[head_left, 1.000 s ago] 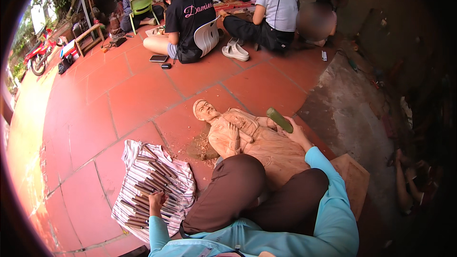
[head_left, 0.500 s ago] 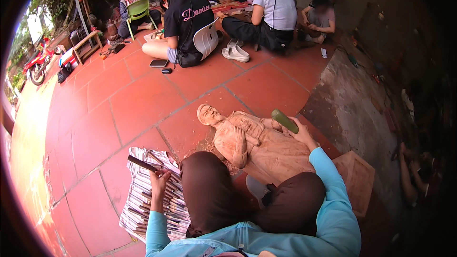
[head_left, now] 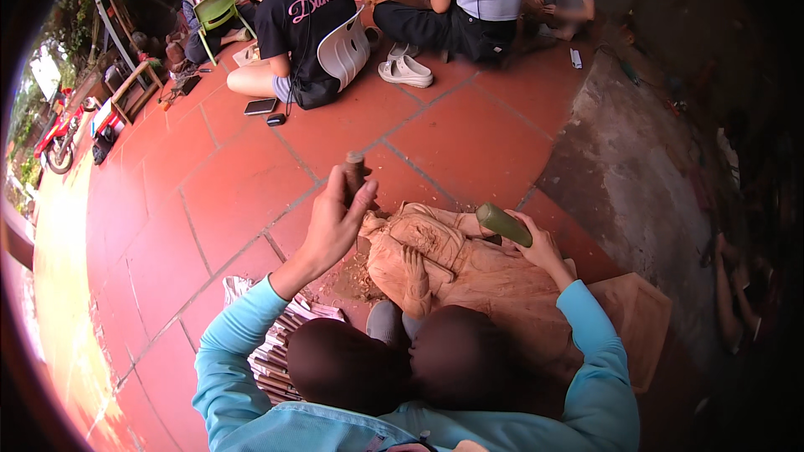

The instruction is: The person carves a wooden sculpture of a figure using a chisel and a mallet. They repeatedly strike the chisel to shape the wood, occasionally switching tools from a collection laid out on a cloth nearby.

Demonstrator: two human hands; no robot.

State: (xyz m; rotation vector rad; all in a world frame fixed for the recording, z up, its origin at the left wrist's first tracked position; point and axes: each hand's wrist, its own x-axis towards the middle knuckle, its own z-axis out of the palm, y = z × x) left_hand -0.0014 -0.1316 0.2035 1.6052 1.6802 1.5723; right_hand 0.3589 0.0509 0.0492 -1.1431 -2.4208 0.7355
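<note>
A carved wooden statue [head_left: 490,280] of a robed figure lies on its back on the floor, before my knees. Over its head end, my left hand [head_left: 328,226] is raised, its fingers wrapped around a carving chisel [head_left: 355,169] with a brown handle. The handle's pale butt points up; the blade is hidden, and the hand covers much of the statue's face. Above the robe, my right hand [head_left: 543,249] grips a green, club-shaped mallet [head_left: 504,224] whose thick end points left. The mallet is apart from the chisel.
By my left knee, a striped cloth [head_left: 280,343] bears several carving tools. Wood chips [head_left: 356,278] lie beside the statue's head. A hexagonal wooden base [head_left: 641,318] is at its foot. Several people sit farther off, near white clogs [head_left: 406,71] and a white chair [head_left: 345,52].
My left hand has carried the chisel up and right from the tool cloth to above the statue's head. My right hand, still holding the mallet, has lowered slightly. My knees have shifted.
</note>
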